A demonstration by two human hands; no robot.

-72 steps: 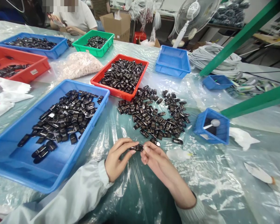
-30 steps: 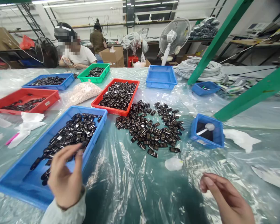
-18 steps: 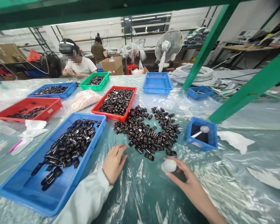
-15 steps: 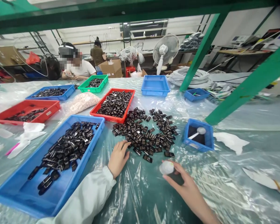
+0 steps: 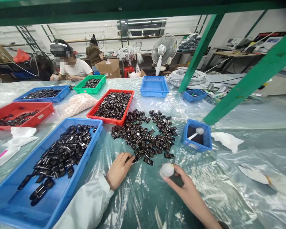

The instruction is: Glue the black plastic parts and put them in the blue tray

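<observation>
Pickup seemed the step, firm pinching the next need: your left hand (image 5: 118, 171) rested at the edge of the black parts (image 5: 146, 141) on the table (image 5: 138, 202), your right hand (image 5: 184, 187) straddled a white piece (image 5: 167, 170), though whether either grip was closed I couldn't tell.

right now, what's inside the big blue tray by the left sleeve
Black pieces sit heaped in the big blue tray, a few looser ones nearer the camera. Anything under the heap is covered.

No legible text, white label (image 5: 40, 116) on leftmost red tray (image 5: 47, 112), apparently too small
</observation>
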